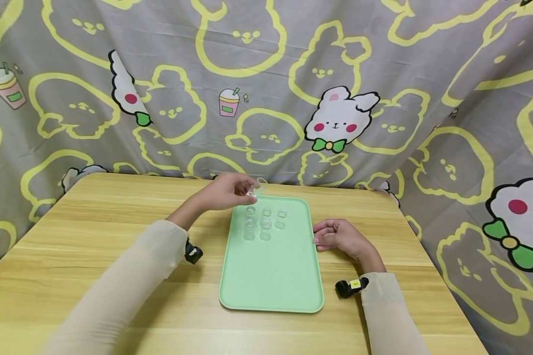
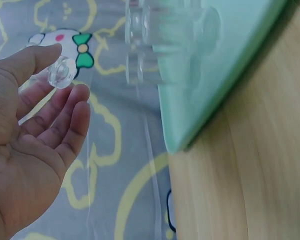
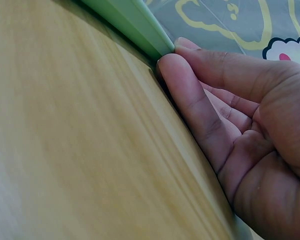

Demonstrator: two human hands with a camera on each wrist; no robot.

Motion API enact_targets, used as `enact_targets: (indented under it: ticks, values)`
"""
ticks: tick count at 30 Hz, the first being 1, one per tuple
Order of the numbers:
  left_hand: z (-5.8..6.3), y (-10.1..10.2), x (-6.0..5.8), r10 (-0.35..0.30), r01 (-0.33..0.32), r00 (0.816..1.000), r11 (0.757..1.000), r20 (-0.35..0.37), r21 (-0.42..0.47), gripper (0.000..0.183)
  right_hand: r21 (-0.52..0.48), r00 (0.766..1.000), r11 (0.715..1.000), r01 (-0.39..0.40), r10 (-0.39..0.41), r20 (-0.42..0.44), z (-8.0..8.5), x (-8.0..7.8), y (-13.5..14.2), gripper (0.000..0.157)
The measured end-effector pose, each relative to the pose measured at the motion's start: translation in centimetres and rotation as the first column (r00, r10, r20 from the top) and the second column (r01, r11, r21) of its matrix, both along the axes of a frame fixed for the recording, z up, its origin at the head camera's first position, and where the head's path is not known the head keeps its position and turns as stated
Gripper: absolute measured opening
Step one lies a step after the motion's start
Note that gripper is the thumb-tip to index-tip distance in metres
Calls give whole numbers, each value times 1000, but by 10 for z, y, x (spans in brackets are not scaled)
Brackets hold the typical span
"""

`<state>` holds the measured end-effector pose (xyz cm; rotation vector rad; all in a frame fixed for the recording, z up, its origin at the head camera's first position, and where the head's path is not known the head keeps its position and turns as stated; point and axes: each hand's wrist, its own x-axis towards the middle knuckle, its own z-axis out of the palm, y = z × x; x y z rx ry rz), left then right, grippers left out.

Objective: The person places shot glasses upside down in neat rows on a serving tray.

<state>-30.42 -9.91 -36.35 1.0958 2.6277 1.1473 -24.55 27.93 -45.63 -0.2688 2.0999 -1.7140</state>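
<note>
My left hand [image 1: 231,191] pinches a small clear jar [image 2: 62,72] between thumb and fingers, above the far left corner of a pale green tray [image 1: 271,276]. Several matching clear jars [image 1: 265,229] stand upright in two rows on the far half of the tray, three behind and two in front. In the left wrist view the other fingers of that hand are loosely bent. At the tray's right side my right hand [image 1: 339,236] grips the rim, thumb and forefinger tips meeting at its edge in the right wrist view.
The tray lies lengthwise on a wood-grain table [image 1: 169,305]. A grey curtain [image 1: 266,88] with yellow animal outlines hangs along the table's far edge and round its right side. Small black cameras [image 1: 193,252] are strapped at both wrists, over pale sleeves [image 1: 129,281].
</note>
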Motion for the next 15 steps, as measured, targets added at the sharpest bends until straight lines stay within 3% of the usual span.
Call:
enact_targets:
  ticks: [15]
  values:
    - [-2, 40, 2, -73, 74, 997, 997, -7, 31, 33, 1, 1000, 1000, 5, -5, 10, -2, -2, 1, 38]
